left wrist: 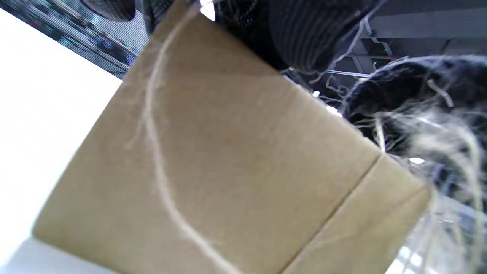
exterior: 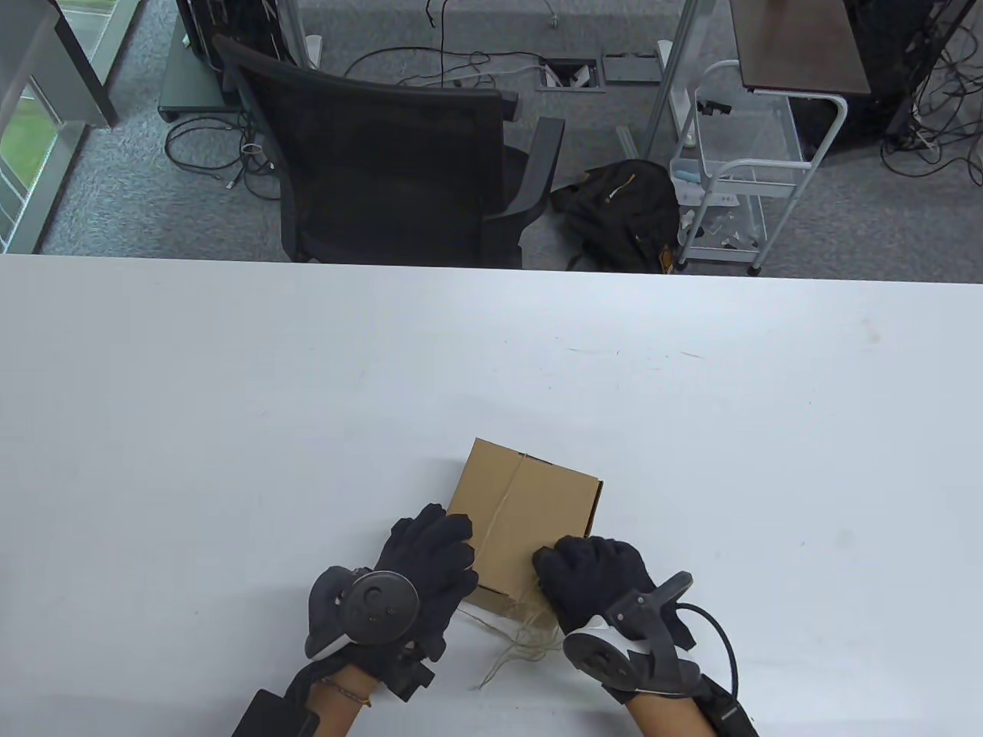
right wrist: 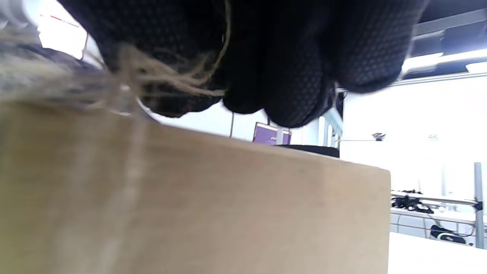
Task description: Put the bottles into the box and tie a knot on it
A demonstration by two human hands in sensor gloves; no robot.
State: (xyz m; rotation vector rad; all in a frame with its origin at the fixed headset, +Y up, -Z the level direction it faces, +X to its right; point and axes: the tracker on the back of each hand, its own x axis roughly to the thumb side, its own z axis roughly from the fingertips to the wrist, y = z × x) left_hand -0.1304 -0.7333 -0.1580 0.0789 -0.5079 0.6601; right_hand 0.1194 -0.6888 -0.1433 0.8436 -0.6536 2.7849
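Office carpet, a black chair (exterior: 399,161) and a wire cart (exterior: 737,176) lie behind the white worktop (exterior: 230,399), which carries one closed cardboard box (exterior: 522,522) near its front edge. No bottles show anywhere, so they are probably already inside, though the shut flaps hide them. At the box's left near corner the left hand (exterior: 426,568) has its fingers curled against the cardboard; whether they pinch the twine (left wrist: 156,152) I cannot tell. From the left wrist view, a strand of that twine runs down the side of the box, and the table view shows a thin line crossing the top. At the right near corner the right hand (exterior: 591,576) is bunched up, and the right wrist view shows fibres caught among its fingers (right wrist: 289,76), so it seems to grip the twine. Loose frayed ends (exterior: 522,641) trail on the worktop between the wrists. Packing looks done and the wrap is on; the knot itself appears unfinished, with tightening left.
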